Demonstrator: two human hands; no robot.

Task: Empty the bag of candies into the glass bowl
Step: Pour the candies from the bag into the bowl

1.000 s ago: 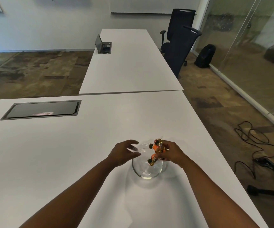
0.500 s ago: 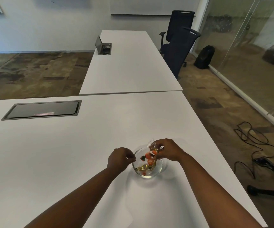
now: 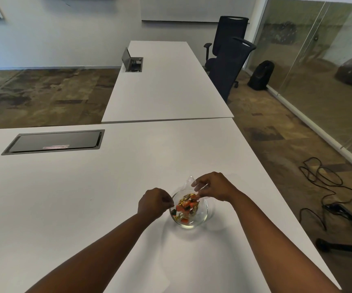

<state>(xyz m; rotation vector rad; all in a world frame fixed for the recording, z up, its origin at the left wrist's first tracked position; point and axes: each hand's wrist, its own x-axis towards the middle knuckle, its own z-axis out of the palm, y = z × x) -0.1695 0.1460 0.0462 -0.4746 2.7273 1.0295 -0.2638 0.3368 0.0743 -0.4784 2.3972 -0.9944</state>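
Low at frame centre, our right hand [image 3: 214, 187] pinched the clear bag [image 3: 190, 182] above the candy-filled glass bowl [image 3: 202, 216]; our left hand [image 3: 153, 203] gripped its rim on the worktop [image 3: 86, 197].

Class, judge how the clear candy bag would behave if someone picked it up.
The clear bag crumples in the right hand, so it is probably floppy. With candies already in the glass bowl, it likely feels light.

Single head-worn wide-angle view, looking forward and down across white table [image 3: 65, 208]; both forearms near, room beyond.
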